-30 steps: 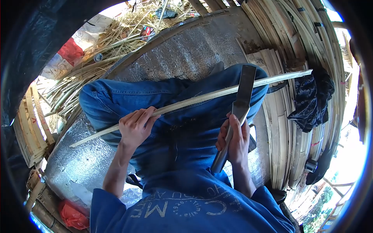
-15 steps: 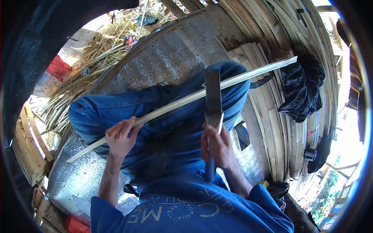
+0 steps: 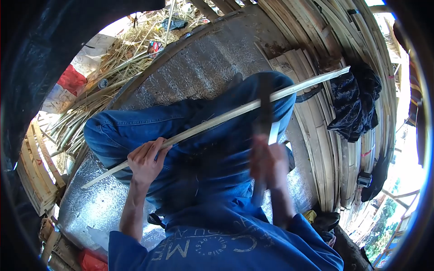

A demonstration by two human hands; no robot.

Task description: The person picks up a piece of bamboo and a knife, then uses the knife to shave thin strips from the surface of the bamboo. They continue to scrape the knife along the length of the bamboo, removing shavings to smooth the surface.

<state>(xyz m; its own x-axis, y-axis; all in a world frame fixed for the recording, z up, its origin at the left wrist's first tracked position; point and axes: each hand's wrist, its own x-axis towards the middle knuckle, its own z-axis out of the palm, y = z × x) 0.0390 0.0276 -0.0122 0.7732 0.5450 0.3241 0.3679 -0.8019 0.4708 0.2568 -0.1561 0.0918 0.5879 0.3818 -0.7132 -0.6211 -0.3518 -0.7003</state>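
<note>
A long pale bamboo strip (image 3: 217, 122) lies slantwise across my crossed legs (image 3: 135, 126), its far end over the right knee. Gripped near its lower end, the strip passes through my left hand (image 3: 147, 160), fingers wrapped round it. My right hand (image 3: 270, 163), smeared by motion, is closed round the handle of a broad-bladed chopping knife. The dark blade (image 3: 264, 110) points away from me and overlaps the strip near the right knee.
I sit on a shiny foil-like mat (image 3: 194, 67). Stacked bamboo strips (image 3: 312, 131) curve along the right, with a dark patterned cloth (image 3: 355, 99) over them. A phone-like dark object (image 3: 290, 156) lies beside my right hand. Straw and canes (image 3: 117, 72) cover the upper left.
My right hand and the knife have shifted to the right along the strip and are now blurred. The left hand keeps its hold on the strip.
</note>
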